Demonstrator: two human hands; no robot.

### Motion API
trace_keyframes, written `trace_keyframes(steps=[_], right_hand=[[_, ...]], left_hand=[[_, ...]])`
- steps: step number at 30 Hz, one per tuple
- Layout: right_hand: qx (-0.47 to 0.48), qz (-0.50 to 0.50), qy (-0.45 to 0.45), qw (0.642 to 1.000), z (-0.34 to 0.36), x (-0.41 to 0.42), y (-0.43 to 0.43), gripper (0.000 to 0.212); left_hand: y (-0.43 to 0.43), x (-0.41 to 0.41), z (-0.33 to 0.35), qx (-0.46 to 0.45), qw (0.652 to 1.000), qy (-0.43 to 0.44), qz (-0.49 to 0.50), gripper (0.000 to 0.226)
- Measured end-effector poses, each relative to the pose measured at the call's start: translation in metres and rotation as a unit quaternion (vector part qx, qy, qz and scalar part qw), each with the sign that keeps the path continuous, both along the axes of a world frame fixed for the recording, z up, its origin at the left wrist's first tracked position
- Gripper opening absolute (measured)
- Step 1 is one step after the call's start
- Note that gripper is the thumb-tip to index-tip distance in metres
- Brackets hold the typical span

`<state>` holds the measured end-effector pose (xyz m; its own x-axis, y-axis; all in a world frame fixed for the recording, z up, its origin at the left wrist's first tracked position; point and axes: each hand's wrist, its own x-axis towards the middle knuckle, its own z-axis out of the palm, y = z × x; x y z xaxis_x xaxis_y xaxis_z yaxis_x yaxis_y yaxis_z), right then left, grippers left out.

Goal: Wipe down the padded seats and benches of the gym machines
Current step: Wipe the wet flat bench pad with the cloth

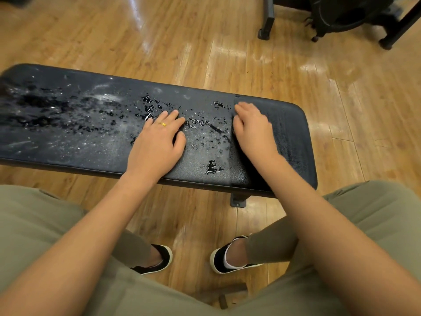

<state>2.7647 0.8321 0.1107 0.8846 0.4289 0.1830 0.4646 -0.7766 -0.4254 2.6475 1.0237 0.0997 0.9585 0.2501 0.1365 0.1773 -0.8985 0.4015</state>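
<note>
Clearly the wet stretch of the bench (68, 144) runs off leftward along its length. The left hand (157, 142) lies nearer it, fingers released and flat. The right hand (252, 131) has its fingers curled, on what I cannot tell.

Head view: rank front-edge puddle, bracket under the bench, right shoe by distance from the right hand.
1. puddle, on the bench near its front edge, just left of the right hand.
2. bracket, under the bench's front edge.
3. right shoe, down on the floor.
</note>
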Motion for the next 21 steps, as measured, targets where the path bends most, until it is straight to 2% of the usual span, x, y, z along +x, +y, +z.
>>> trace_keyframes(steps=[6,9,15,21], right_hand=[[-0.016,-0.008,0.014,1.000,0.001,0.068,0.032,0.019],[-0.024,-0.007,0.005,1.000,0.000,0.050,0.024,0.019],[-0.005,0.041,0.006,0.999,-0.012,0.003,-0.010,0.038],[-0.020,0.031,-0.014,0.999,-0.011,0.055,0.019,0.021]], left_hand=[[0.000,0.000,0.000,-0.001,1.000,-0.002,0.000,0.044],[0.001,0.001,0.000,-0.002,1.000,-0.002,-0.001,0.044],[0.003,0.002,-0.002,-0.007,1.000,-0.001,0.001,0.044],[0.002,0.000,-0.001,-0.010,1.000,-0.002,-0.004,0.044]])
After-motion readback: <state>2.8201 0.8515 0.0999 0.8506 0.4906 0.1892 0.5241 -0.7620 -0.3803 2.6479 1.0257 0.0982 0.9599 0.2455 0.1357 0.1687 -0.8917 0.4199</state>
